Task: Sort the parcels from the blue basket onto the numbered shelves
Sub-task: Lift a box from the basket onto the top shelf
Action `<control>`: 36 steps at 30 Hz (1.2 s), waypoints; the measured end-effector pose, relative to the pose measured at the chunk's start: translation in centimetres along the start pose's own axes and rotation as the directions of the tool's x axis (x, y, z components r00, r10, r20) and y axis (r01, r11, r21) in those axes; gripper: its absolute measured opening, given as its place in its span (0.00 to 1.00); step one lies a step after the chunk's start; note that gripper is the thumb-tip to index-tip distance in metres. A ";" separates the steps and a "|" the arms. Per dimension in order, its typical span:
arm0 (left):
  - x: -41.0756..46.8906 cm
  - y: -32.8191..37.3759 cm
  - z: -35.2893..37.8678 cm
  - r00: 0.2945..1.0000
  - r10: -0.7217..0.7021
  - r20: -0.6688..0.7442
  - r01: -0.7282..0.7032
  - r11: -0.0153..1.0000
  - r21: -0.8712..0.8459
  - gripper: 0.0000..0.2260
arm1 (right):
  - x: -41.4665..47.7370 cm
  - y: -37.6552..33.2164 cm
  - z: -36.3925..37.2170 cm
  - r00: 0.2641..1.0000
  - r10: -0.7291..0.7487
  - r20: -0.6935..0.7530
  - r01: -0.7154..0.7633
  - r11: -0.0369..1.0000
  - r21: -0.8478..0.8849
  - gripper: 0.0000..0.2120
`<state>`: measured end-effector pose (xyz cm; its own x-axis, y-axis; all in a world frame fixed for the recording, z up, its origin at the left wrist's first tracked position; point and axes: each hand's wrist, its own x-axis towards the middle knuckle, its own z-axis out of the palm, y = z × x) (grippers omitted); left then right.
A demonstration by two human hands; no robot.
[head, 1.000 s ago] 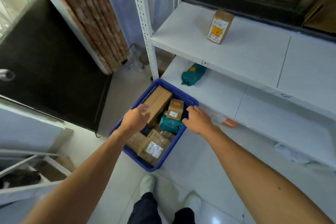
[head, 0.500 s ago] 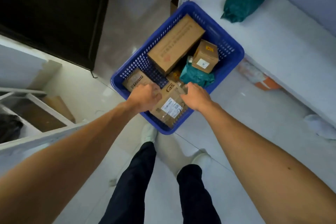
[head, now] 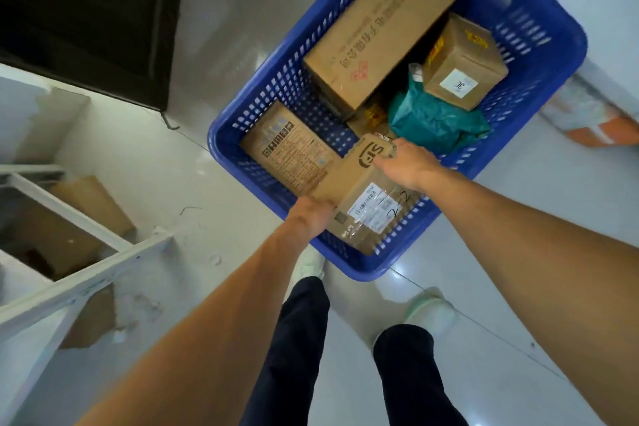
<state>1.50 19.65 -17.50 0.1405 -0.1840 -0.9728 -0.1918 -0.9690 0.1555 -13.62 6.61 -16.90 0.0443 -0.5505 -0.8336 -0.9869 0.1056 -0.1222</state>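
The blue basket (head: 553,55) stands on the floor, holding several parcels. At its near end lies a cardboard parcel with a white label (head: 366,197). My left hand (head: 311,218) grips that parcel's near left side. My right hand (head: 408,162) holds its far right corner. A long cardboard box (head: 383,21) leans across the basket's far half. A small cube box marked 3C (head: 463,66) rests on a green plastic bag parcel (head: 435,121). A flat printed box (head: 290,152) lies along the left wall.
A white shelf frame (head: 86,284) with cardboard behind it stands at the left. A dark cabinet (head: 86,10) fills the top left. An orange and white packet (head: 594,121) lies on the floor right of the basket. My legs and shoes are below the basket.
The view has tilted down and closer to the basket. Both hands have closed on the labelled parcel at the near end, the left lower on its side, the right on its far corner.
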 end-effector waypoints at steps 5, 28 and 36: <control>0.1 0.3 0.0 0.982 -0.167 0.085 0.186 0.927 -0.327 0.09 | 0.4 0.6 -0.2 0.999 0.033 0.030 -0.035 0.997 0.070 0.40; -14.8 5.7 -3.2 0.955 -0.012 -0.295 -0.171 0.794 -0.584 0.15 | -15.4 2.5 -10.5 0.995 -0.099 -0.031 0.100 0.838 0.537 0.18; -33.3 13.0 -7.5 0.900 0.169 -0.402 -0.368 0.788 -0.493 0.18 | -32.6 1.7 -22.3 0.945 -0.118 -0.304 0.293 0.719 0.631 0.25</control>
<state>1.64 11.97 18.19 0.4840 -0.3958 -0.7805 0.2762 -0.7772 0.5654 -20.19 6.33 22.10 0.1116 -0.7844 -0.6101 -0.5983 0.4372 -0.6715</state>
